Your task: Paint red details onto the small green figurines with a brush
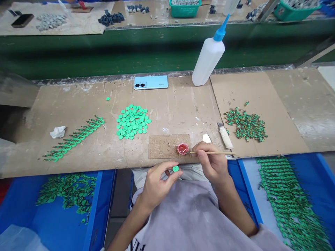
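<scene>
Between thumb and forefinger, my left hand (158,183) pinches a green disc (175,168) just off the table's front edge. My right hand (212,162) grips a thin wooden stick (217,152), its tip beside a small cup of red paste (183,149). The cup stands on a brown board (162,146). Behind my hands lies a pile of green discs (133,122). To the left, discs with dark pieces attached form a slanting row (74,139). Small green-and-brown pieces (247,125) are heaped on cardboard at the right.
A white bottle with a blue nozzle (208,61) stands at the back beside a light blue phone (151,82). A wrapped-handle blade (225,137) lies right of my hands. Blue bins (98,205) holding green pieces flank my body. White crumpled tissue (58,132) lies left.
</scene>
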The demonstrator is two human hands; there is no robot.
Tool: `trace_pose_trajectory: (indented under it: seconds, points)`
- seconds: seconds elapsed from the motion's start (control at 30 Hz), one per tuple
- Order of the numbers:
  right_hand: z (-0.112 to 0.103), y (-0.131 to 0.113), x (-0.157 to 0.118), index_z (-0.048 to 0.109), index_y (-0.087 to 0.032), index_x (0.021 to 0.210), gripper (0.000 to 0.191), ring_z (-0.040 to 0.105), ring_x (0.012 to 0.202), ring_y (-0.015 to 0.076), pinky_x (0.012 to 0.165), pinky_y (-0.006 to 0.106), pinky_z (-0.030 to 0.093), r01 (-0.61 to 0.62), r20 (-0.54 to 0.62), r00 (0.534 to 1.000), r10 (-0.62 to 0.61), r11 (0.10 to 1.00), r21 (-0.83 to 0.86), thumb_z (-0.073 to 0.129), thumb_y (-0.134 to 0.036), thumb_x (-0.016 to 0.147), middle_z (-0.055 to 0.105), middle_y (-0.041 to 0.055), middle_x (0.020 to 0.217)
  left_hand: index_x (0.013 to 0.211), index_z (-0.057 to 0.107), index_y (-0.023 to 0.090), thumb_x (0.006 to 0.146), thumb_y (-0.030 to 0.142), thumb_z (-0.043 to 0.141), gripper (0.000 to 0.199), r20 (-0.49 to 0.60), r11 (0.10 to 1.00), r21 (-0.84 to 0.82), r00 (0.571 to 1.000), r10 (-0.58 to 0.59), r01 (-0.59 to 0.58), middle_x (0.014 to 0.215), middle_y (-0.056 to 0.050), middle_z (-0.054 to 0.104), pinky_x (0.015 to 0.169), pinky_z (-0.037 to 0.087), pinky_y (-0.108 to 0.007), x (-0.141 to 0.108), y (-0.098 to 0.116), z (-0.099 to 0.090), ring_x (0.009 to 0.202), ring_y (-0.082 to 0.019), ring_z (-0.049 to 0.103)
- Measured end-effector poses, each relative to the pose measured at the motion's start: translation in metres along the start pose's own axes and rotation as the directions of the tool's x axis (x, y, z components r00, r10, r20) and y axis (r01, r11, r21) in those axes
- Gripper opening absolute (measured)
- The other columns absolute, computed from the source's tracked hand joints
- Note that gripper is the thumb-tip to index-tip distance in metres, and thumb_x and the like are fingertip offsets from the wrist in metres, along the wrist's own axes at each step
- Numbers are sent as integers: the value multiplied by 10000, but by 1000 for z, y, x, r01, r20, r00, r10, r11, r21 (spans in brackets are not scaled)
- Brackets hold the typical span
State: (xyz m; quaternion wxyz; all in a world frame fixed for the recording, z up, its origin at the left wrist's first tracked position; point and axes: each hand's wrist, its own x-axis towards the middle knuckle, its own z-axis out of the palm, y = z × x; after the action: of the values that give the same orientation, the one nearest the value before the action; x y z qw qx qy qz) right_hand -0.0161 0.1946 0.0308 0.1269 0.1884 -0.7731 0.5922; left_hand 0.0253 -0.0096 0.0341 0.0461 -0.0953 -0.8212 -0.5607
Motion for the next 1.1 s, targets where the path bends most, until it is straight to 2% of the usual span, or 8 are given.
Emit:
trace_pose_trajectory:
  seconds: [0.17,0.33,0.6,0.87,1.0,1.1]
  points:
    - [0,-16,-7,652,-224,1055,158,657,747,196,648,322,525,99,24,994,-104,983,158,495,-242,1068,672,46,840,944,762,188,889,274,803,109,-38,1000,-24,999,-19,18,778,-11,819,631,619,-216,1,3,1,622,-148,747]
    - [4,-25,-5,641,-212,1030,189,634,684,186,611,319,520,165,150,970,-192,971,175,460,-249,1071,667,44,801,944,764,183,874,331,823,175,-63,999,-23,998,-30,28,775,-15,816,638,631,-231,1,3,1,627,-160,759]
    - [7,-20,-3,631,-199,1031,172,630,691,189,607,314,511,180,194,957,-218,964,193,462,-215,1053,666,53,813,946,766,179,859,270,835,143,-64,1000,-30,998,-8,6,782,-11,816,643,621,-209,-1,4,2,643,-155,766]
    - [5,-25,-2,618,-202,998,204,619,694,176,630,302,510,183,221,953,-206,976,116,435,-233,1085,666,49,800,955,770,180,841,211,844,139,-62,1000,-27,998,-3,1,819,-12,829,654,619,-189,-1,4,0,641,-144,766]
    - [5,-31,1,613,-187,966,171,618,683,169,627,295,489,323,287,907,-308,947,-5,504,-229,1091,686,53,789,972,766,181,889,176,783,85,-43,998,21,998,52,-51,825,-21,834,646,610,-186,-2,0,-1,667,-154,785]
    - [7,-36,1,583,-195,847,238,528,573,145,545,299,387,402,324,880,-348,908,-117,569,-256,1077,635,17,685,996,767,179,905,138,738,104,-9,993,66,995,97,-96,828,-33,836,634,605,-195,-3,-3,0,689,-169,796]
